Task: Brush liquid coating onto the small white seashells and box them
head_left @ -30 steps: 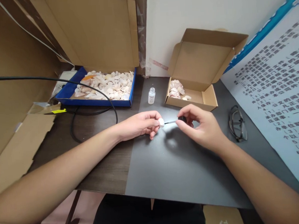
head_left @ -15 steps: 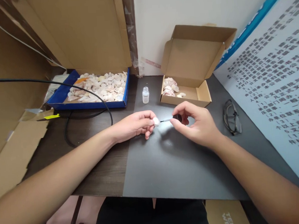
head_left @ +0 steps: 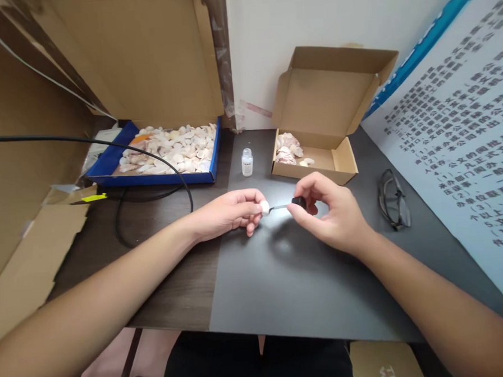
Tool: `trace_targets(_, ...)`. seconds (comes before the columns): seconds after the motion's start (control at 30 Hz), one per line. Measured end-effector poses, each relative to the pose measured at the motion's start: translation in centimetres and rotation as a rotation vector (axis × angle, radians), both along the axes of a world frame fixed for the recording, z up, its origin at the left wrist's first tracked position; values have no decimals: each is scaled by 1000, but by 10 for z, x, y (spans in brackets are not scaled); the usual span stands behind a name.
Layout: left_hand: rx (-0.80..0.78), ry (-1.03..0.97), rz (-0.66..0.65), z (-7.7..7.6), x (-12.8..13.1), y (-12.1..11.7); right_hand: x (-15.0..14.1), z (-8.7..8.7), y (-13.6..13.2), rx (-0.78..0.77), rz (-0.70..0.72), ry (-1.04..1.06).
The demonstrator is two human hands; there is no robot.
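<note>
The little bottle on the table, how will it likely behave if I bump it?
The bottle may tip easily, since it stands upright and is taller than wide. On its side, it could roll, as its body looks round. Anything inside might spill: its mouth looks uncapped.

The bottle [head_left: 247,165] looks glossy, the cap [head_left: 299,202] smooth plastic, the small box [head_left: 325,103] matt cardboard, the tabletop [head_left: 185,287] wood-grained.
</note>
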State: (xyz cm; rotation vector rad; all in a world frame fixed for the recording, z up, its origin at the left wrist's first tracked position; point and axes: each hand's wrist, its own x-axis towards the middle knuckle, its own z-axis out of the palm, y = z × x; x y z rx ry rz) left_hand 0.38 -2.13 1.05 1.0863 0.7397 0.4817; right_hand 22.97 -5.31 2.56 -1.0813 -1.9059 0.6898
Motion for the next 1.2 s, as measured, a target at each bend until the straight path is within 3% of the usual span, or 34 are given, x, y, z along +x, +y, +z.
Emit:
trace_targets(0.13, 0, -21, -25, -3, 0, 1, 0, 2, -1, 47, -88, 74)
trace_targets(0.23, -1, -35, -46, -6, -1, 3, 1, -1, 1, 14, -68, -42)
trace_targets(0.37, 5, -39, -39, -8, -2, 3, 2, -7, 3, -24, -98, 85)
trace_targets(0.9, 1, -39, -40, -8, -2, 4, 1, -2, 2, -6, -51, 43)
trace_targets(1.07, 10, -35, -34, -5, -2, 2, 8, -2, 2, -48, -44, 329)
trace_targets(1.2, 0, -24, -11, -4, -1, 1, 6, -5, 2, -75, -33, 383)
